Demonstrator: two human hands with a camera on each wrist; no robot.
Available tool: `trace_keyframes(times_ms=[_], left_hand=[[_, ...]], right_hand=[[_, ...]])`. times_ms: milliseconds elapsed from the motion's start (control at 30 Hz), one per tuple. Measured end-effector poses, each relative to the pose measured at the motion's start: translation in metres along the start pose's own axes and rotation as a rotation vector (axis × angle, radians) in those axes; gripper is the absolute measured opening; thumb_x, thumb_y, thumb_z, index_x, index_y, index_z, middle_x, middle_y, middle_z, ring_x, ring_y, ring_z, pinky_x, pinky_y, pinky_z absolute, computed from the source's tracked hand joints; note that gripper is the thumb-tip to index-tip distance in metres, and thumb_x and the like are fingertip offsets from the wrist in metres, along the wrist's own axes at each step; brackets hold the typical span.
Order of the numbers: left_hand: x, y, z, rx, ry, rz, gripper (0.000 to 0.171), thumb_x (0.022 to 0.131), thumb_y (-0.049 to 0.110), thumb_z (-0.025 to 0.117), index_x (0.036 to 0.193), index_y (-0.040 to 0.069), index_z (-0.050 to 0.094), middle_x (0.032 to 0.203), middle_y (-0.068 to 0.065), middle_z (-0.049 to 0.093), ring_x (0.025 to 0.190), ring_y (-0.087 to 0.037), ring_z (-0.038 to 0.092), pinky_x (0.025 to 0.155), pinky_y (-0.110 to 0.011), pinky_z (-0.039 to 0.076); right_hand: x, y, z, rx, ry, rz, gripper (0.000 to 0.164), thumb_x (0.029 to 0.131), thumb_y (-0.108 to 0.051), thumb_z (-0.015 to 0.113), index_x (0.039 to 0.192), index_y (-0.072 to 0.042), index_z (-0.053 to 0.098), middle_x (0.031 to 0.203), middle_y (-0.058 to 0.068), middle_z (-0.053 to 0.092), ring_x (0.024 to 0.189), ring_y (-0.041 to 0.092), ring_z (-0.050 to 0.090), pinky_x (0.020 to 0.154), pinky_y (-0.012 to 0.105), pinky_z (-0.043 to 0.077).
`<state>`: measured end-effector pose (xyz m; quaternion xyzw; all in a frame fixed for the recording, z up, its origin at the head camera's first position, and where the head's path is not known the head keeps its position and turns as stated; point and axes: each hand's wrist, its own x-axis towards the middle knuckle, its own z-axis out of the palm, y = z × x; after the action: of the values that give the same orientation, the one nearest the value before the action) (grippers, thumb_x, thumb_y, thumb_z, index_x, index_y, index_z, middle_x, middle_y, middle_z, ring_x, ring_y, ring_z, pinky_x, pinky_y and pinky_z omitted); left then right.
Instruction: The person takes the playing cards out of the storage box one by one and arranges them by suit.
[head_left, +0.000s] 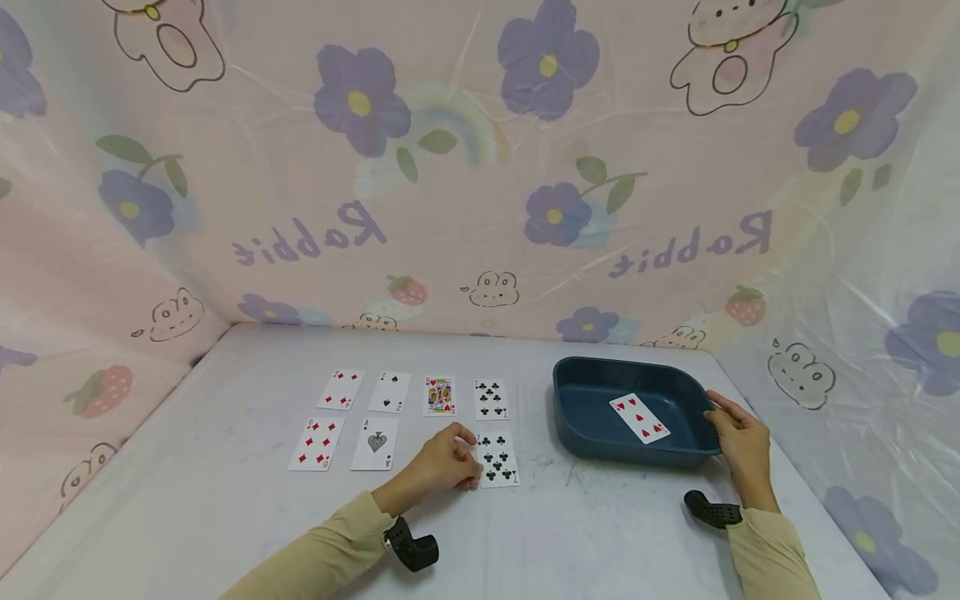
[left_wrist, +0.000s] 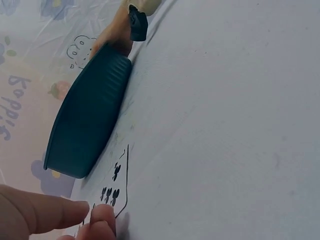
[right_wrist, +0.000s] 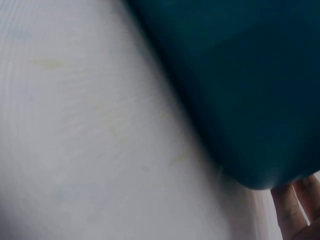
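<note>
In the head view my left hand (head_left: 444,460) is at the left edge of a clubs playing card (head_left: 498,461) in the near row. Its thumb and curled fingers pinch that edge, covering part of the card. The left wrist view shows the same card (left_wrist: 114,185) beyond the fingertips. My right hand (head_left: 741,437) grips the right end of a dark blue rectangular tray (head_left: 633,453), thumb at the rim. A red hearts card (head_left: 640,418) lies inside the tray. Up close in the right wrist view, fingers (right_wrist: 290,210) touch the corner of the tray (right_wrist: 260,110).
Left of and behind the left hand, face-up cards lie in two rows: an ace of spades (head_left: 375,444), a six of diamonds (head_left: 316,444), a king (head_left: 439,397), another clubs card (head_left: 491,400) and several others. A printed curtain (head_left: 480,183) borders the white table (head_left: 540,533).
</note>
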<state>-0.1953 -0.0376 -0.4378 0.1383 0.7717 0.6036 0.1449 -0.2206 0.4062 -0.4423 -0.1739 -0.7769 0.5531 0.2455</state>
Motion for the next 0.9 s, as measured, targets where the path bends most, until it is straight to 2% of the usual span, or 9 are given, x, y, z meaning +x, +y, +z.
trace_keyframes(times_ms=[200,467,667,900], left_hand=[[0.001,0.001,-0.001,-0.003,-0.012,-0.021,0.033,0.083,-0.006,0.067,0.110,-0.007,0.048,0.070,-0.005,0.062,0.057,-0.014,0.061,0.055,-0.026,0.049],[0.006,0.008,-0.001,-0.038,-0.007,-0.037,0.032,0.086,-0.002,0.067,0.113,-0.007,0.049,0.076,-0.006,0.061,0.060,-0.014,0.062,0.058,-0.027,0.050],[0.011,0.020,-0.001,-0.079,0.002,-0.019,0.033,0.087,-0.001,0.066,0.115,-0.009,0.050,0.080,-0.008,0.059,0.067,-0.017,0.064,0.064,-0.032,0.054],[0.020,0.036,-0.001,-0.041,0.044,0.031,0.030,0.089,0.004,0.067,0.113,-0.005,0.052,0.081,-0.006,0.060,0.070,-0.021,0.065,0.064,-0.033,0.053]], right_hand=[[0.000,-0.001,0.000,0.000,-0.004,0.039,0.040,0.093,-0.016,0.062,0.132,-0.004,0.060,0.083,-0.025,0.064,0.083,-0.010,0.055,0.070,0.007,0.040],[-0.001,-0.001,0.000,-0.018,-0.006,0.032,0.041,0.094,-0.016,0.061,0.133,-0.004,0.059,0.085,-0.027,0.063,0.085,-0.010,0.055,0.071,0.007,0.041],[-0.002,0.000,0.000,-0.018,-0.008,0.034,0.041,0.094,-0.016,0.061,0.133,-0.004,0.059,0.085,-0.026,0.063,0.084,-0.010,0.055,0.070,0.007,0.041],[-0.002,-0.002,0.000,-0.040,-0.006,0.027,0.041,0.094,-0.017,0.059,0.133,-0.003,0.058,0.085,-0.026,0.063,0.084,-0.010,0.055,0.070,0.007,0.041]])
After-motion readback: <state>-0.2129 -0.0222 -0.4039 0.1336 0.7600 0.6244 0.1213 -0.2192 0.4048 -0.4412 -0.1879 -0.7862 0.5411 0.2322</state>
